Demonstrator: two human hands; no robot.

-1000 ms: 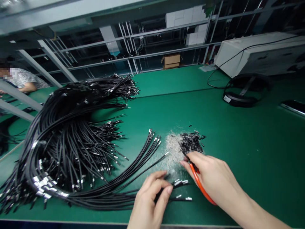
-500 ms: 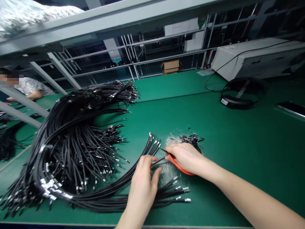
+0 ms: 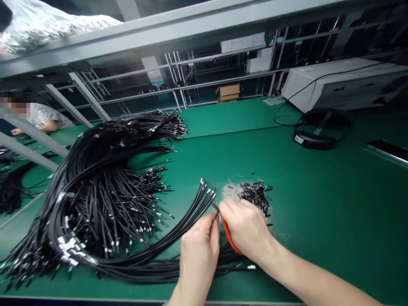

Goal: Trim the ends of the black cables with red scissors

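My left hand (image 3: pixel 200 248) is closed in a pinch on the end of a black cable, which is mostly hidden by its fingers. In my right hand (image 3: pixel 247 225) are cutting pliers with orange handles (image 3: pixel 230 237). Their dark tips meet my left fingertips, so the exact contact with the cable cannot be made out. A bundle of black cables (image 3: pixel 143 255) with white-marked ends curves in from the left and runs under and behind my left hand. Short black cut-off pieces (image 3: pixel 257 196) and clear scraps (image 3: pixel 232 190) lie just beyond my right hand.
A large heap of black cables (image 3: pixel 108 199) covers the left of the green table (image 3: pixel 318 204). At the right are a black headband-like device (image 3: pixel 315 140), a phone (image 3: pixel 387 151) and a pale metal box (image 3: pixel 338 85). Another person (image 3: pixel 52 117) sits far left, beyond slanted grey posts (image 3: pixel 89 97).
My hands have come together: the left moved right and the pliers dropped slightly toward its fingertips. The gap where a cable end showed has closed. More cut-off pieces are uncovered.
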